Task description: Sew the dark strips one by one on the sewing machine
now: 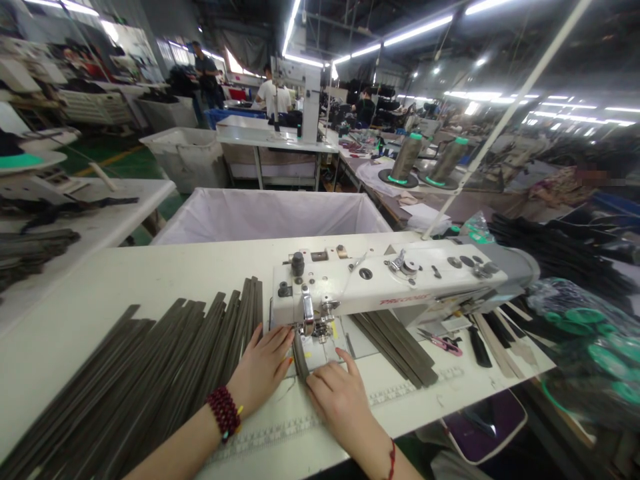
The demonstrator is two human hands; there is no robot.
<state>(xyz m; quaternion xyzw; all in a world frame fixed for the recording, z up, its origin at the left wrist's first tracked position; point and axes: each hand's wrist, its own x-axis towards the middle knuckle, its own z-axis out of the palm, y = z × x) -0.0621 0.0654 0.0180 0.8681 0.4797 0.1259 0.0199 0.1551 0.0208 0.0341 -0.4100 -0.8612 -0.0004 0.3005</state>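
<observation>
A narrow grey-brown fabric strip [301, 357] runs under the needle area of a white sewing machine [360, 277]. My left hand [263, 367] lies flat at the strip's left side, fingers stretched out and fingertips by the presser foot. Closer to the table's front edge, my right hand [337, 397] has its fingers curled onto the near end of that strip; its underside is hidden. Left of the machine fans a large pile of similar strips [165, 367]. Under the machine arm, to the right, lies a smaller bundle of strips [397, 347].
Pink-handled scissors [443, 342] and a black-handled tool [480, 347] lie right of the bundle. A measuring tape [280, 427] runs along the front edge. Behind the table stands a white-lined bin [280, 210]. Thread cones [406, 160] stand beyond, and several people work farther back.
</observation>
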